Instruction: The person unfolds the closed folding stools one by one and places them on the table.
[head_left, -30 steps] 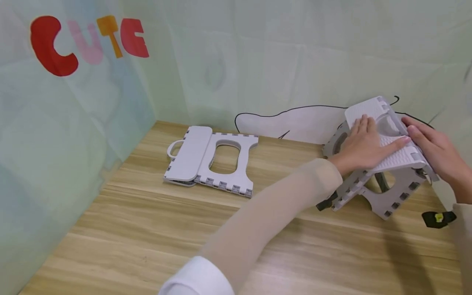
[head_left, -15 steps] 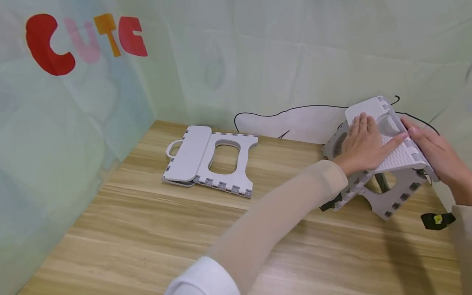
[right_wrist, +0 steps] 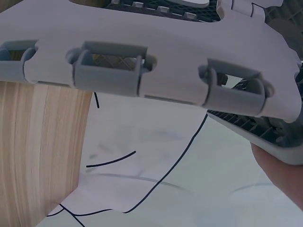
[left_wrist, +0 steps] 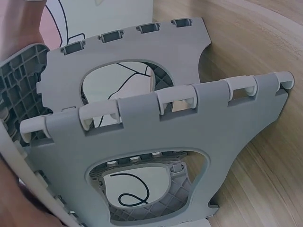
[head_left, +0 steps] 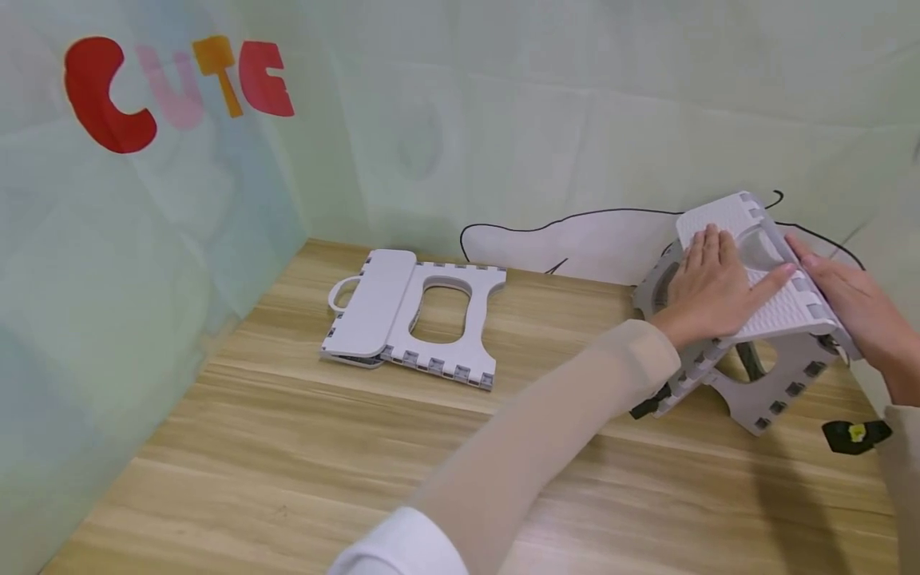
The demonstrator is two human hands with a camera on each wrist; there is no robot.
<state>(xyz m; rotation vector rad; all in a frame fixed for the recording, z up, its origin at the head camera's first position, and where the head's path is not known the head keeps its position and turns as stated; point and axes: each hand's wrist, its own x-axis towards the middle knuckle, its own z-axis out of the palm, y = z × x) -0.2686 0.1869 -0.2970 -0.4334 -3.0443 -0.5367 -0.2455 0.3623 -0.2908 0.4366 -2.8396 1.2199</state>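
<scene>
The opened folding stool [head_left: 783, 315] is at the right back part of the bench [head_left: 287, 463], near to the wall cloth [head_left: 575, 144], and its top looks slanted. The left hand [head_left: 707, 283] lies flat on this top, with straight fingers, so it is resting or pressing and not gripping. The right hand [head_left: 855, 295] touches the right long edge of the top. Its visible fingers look rather straight, but the others are hidden, so I cannot tell if they curl round this edge.

A folded stool [head_left: 377, 299] lies flat on the left part of the bench, well apart from both hands, with a handle loop [head_left: 334, 295] at its left end.

The opened stool seems to be of plastic, and I judge it light for its size, stiff in each panel and not fragile. The textured top should be not very slippery. But along the side panel [left_wrist: 156, 118] there are hinges [left_wrist: 177, 101], where the parts can probably turn and pinch a finger. In my opinion the better hold is by the plain outer edges of the top, one hand on each side, with the fingertips away from these joints
</scene>
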